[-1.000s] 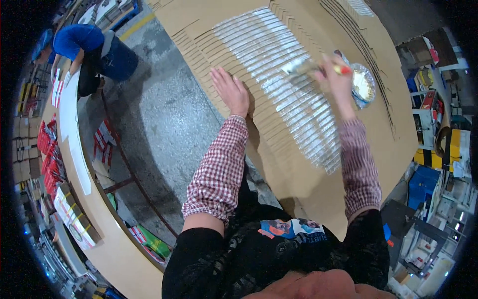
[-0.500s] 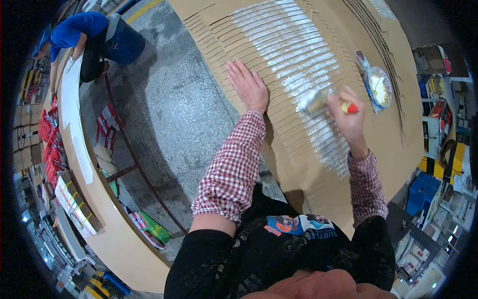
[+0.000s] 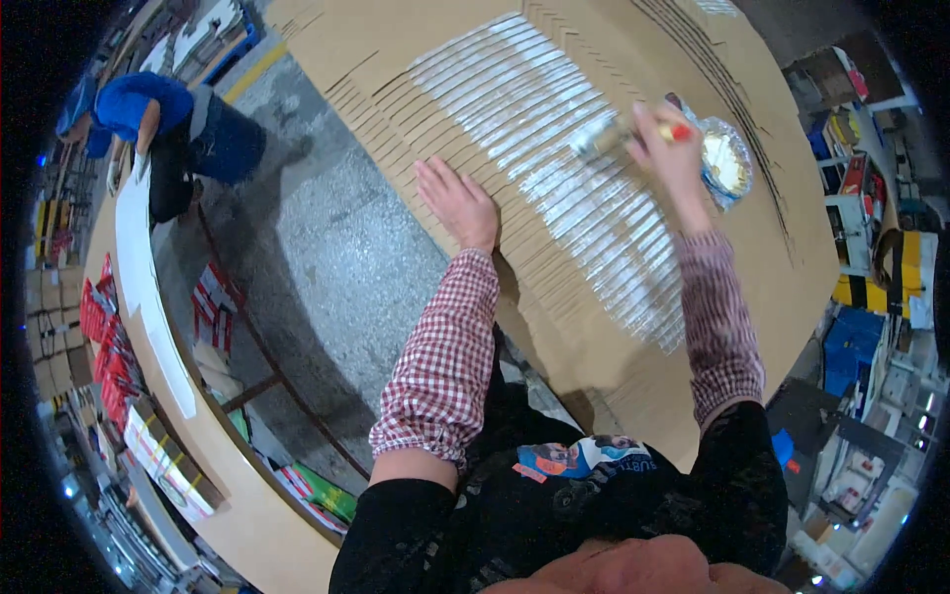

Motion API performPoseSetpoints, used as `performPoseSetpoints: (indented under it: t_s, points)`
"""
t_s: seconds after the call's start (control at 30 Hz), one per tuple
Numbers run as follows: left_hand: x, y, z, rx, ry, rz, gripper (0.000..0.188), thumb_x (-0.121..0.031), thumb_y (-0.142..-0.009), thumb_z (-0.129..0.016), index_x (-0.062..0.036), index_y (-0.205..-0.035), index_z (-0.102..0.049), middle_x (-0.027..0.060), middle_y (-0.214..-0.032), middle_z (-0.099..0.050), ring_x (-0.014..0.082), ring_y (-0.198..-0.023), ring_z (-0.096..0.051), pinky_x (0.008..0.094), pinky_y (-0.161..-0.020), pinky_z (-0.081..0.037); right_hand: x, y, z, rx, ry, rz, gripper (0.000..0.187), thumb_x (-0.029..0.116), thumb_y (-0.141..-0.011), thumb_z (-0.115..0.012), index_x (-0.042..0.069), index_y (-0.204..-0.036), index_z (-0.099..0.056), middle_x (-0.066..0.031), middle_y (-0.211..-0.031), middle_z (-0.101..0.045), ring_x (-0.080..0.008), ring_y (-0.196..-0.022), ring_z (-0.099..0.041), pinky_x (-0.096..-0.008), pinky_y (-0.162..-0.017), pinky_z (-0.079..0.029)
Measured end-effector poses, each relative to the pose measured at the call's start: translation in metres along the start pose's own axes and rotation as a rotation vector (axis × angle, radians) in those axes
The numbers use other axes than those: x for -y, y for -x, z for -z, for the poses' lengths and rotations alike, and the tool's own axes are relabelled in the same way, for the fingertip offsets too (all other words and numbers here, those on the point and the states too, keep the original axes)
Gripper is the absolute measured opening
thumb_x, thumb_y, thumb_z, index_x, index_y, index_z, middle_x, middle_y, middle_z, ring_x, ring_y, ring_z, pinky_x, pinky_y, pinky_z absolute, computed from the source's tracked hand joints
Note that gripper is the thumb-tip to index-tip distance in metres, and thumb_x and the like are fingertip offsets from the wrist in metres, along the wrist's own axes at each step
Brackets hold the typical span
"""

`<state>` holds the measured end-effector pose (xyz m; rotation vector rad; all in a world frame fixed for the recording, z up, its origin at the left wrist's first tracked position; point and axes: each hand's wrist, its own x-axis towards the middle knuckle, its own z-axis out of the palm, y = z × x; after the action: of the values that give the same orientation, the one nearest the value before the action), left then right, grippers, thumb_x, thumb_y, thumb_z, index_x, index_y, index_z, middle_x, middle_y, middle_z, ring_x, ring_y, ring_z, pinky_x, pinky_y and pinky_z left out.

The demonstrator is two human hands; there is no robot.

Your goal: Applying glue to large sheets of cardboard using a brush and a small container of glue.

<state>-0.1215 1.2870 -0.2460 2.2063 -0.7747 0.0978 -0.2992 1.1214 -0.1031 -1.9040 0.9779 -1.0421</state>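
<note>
Overlapping brown cardboard sheets (image 3: 554,342) lie fanned across the surface before me, their edges forming close rows. A wet white band (image 3: 594,213), like glue, runs over these edges. My left hand (image 3: 457,203) rests flat on the left edges of the sheets, fingers stretched out. In my right hand (image 3: 671,153) is a brush, gripped by its handle, with a red end showing. The brush head (image 3: 599,137) is blurred and lies over the white band. Just right of that hand sits a plastic-lined container (image 3: 727,163) of white paste.
At the left a long curved table (image 3: 233,475) carries white sheets and red packets (image 3: 111,332). A person in blue (image 3: 148,104) bends over its far end, next to a dark blue bin (image 3: 230,139). Grey floor lies between. Shelves and boxes line the right side.
My right hand has moved the brush farther up along the white band. The left hand stays flat on the sheets. The whole view has shifted somewhat.
</note>
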Motion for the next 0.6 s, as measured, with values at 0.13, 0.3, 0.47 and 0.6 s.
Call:
performPoseSetpoints:
  t_s: [0.13, 0.3, 0.47, 0.6]
  points:
    - [0.002, 0.002, -0.003, 0.015, -0.015, -0.008, 0.054, -0.016, -0.092, -0.039, 0.0079, -0.138, -0.025, 0.0285, -0.147, -0.015, 0.0389, -0.137, -0.014, 0.0463, -0.113, -0.007, -0.04, -0.007, 0.018, 0.035, -0.021, -0.196, 0.032, 0.029, -0.083, -0.07, -0.001, -0.072, -0.062, 0.0008, -0.062, -0.055, -0.0079, -0.045, -0.053, -0.0209, -0.044, -0.039]
    - [0.0, -0.002, 0.005, -0.014, -0.043, -0.01, 0.054, -0.016, -0.092, -0.039, 0.0078, -0.138, -0.025, 0.0283, -0.146, -0.015, 0.0391, -0.137, -0.014, 0.0467, -0.113, -0.008, -0.049, 0.067, 0.105, 0.131, 0.046, -0.262, 0.024, 0.023, -0.083, -0.069, 0.0, -0.076, -0.063, 0.0007, -0.062, -0.054, -0.0051, -0.049, -0.053, -0.019, -0.039, -0.038]
    - [0.01, 0.0, 0.008, 0.015, -0.043, 0.014, 0.054, -0.015, -0.091, -0.04, 0.008, -0.138, -0.025, 0.0279, -0.147, -0.015, 0.0391, -0.137, -0.014, 0.0467, -0.112, -0.008, 0.019, 0.022, 0.022, 0.04, -0.179, -0.332, 0.025, 0.023, -0.083, -0.069, -0.001, -0.079, -0.064, -0.0025, -0.073, -0.057, -0.0059, -0.057, -0.056, -0.0189, -0.043, -0.043]
    - [-0.001, 0.003, -0.004, 0.033, 0.006, 0.002, 0.056, -0.015, -0.091, -0.04, 0.0082, -0.139, -0.023, 0.0283, -0.147, -0.013, 0.0398, -0.137, -0.013, 0.0467, -0.112, -0.008, 0.016, -0.01, -0.03, 0.117, -0.202, -0.186, 0.031, 0.027, -0.083, -0.069, -0.002, -0.076, -0.062, -0.0019, -0.07, -0.055, -0.0063, -0.058, -0.055, -0.0199, -0.046, -0.046]
